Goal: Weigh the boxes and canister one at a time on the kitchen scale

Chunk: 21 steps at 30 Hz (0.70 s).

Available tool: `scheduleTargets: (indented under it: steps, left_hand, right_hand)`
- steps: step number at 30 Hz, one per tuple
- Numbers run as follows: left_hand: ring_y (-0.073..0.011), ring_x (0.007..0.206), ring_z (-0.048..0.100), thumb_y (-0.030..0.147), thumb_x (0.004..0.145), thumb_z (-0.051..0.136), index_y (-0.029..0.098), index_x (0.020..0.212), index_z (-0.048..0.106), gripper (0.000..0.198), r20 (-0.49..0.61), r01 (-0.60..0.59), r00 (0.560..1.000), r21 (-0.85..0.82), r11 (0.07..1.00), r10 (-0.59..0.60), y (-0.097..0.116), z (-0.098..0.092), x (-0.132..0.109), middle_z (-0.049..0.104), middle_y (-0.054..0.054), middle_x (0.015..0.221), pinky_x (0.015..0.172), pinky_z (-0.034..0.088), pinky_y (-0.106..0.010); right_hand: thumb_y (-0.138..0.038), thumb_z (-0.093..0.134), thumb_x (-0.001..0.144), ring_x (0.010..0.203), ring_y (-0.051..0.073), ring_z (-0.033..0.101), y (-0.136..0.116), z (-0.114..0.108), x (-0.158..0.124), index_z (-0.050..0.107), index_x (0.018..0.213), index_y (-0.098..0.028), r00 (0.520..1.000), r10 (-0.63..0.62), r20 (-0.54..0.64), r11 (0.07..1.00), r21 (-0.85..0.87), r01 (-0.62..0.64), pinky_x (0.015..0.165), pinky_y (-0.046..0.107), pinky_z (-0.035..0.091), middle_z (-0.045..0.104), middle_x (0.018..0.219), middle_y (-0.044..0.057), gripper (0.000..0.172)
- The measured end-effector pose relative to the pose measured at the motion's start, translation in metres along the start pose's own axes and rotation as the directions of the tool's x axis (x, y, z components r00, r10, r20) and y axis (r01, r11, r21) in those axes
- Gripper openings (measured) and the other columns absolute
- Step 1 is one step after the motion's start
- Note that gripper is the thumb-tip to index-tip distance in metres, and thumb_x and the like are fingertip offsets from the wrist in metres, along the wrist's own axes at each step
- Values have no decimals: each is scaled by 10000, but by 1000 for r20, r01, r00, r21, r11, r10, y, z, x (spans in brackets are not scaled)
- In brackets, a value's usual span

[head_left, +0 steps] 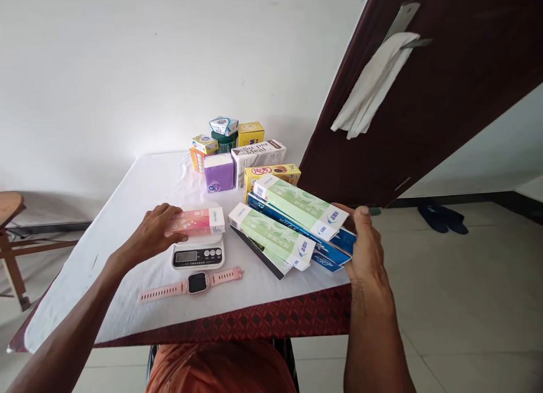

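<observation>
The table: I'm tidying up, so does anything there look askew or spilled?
The white cloth lies crooked, its front edge slanting so more red cloth shows toward the right. Near the right hand, the long boxes overlap at uneven angles. No spill shows.

Toward the back of the white cloth (159, 181) before me I see a small crowd of packets: a purple pack (219, 174), a white Super Meal box (265, 154), a yellow box (251, 134) behind it, and a dark green tub (224, 143) with a white-and-blue packet (223, 125) on top. A small yellow packet (205, 143) sits on an orange box (197, 160). Nearer me lies a pink-strapped watch (197, 283), its screen dark. To my right, a white towel (375, 85) hangs from the handle (418, 43) of a dark red-brown door (466, 70), and dark blue slippers (443, 218) rest on the tiled floor (449, 291); to my left stands a wooden stool (12, 206), partly out of view, near the pale wall (127, 59)
</observation>
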<state>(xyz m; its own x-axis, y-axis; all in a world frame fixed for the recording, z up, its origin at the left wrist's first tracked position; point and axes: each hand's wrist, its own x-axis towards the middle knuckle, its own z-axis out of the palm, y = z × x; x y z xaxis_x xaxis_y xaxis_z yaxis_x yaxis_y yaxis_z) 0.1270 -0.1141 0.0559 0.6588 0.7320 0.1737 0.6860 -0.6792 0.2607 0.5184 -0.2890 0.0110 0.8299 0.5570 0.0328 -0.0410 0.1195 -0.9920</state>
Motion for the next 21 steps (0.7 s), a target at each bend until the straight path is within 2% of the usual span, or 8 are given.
scheduleTargets:
  steps: [2, 4, 7, 10, 15, 21]
  left_hand:
    - [-320, 1100, 611, 529, 901, 634, 231, 1200, 584, 425, 13, 31, 999, 17, 999, -31, -2, 6, 3, 643, -106, 1200, 972, 462, -503]
    - [-331, 1136, 591, 530, 898, 640, 239, 1235, 581, 449, 36, 54, 998, 23, 998, -54, -3, 8, 5, 634, -109, 1226, 983, 454, -521]
    - [-354, 1223, 548, 570, 856, 688, 261, 1336, 551, 587, 39, 63, 997, 21, 998, -64, 0, 5, 4, 602, -119, 1301, 1026, 434, -555]
    - [-358, 1256, 538, 621, 846, 689, 260, 1408, 512, 690, -9, 77, 997, 7, 997, -77, 1, -3, -1, 580, -130, 1342, 1048, 432, -559]
    - [-342, 1242, 562, 646, 875, 647, 259, 1390, 533, 654, -26, 99, 995, -13, 995, -100, -4, -12, -10, 589, -122, 1343, 1047, 451, -538]
    - [-326, 1242, 564, 539, 905, 648, 245, 1386, 526, 576, 25, 92, 996, -26, 995, -91, -7, -5, -15, 593, -122, 1347, 1067, 434, -526]
  right_hand:
    - [-823, 620, 778, 830, 255, 682, 6, 0, 0, 720, 1045, -145, 996, 63, 66, 996, 66, -68, 665, 336, 501, 715, 918, 112, 735]
    - [-844, 660, 731, 759, 248, 669, 8, -3, -1, 722, 959, -149, 993, 81, 82, 995, 48, -85, 614, 330, 485, 699, 837, 100, 734]
    - [-861, 686, 690, 653, 228, 628, 10, -9, -1, 713, 870, -154, 987, 118, 108, 993, -4, -118, 555, 330, 461, 661, 734, 77, 730]
    - [-845, 718, 673, 583, 197, 573, 12, -10, -3, 706, 829, -157, 990, 89, 110, 996, -3, -89, 532, 328, 447, 624, 672, 49, 705]
    - [-782, 752, 694, 558, 192, 534, 15, -8, -9, 717, 804, -168, 992, 35, 122, 999, -44, -30, 508, 334, 417, 613, 650, 35, 624]
    - [-786, 756, 668, 566, 202, 533, 14, -4, -17, 696, 754, -186, 996, 33, 78, 998, -56, -28, 519, 351, 429, 590, 632, 29, 609]
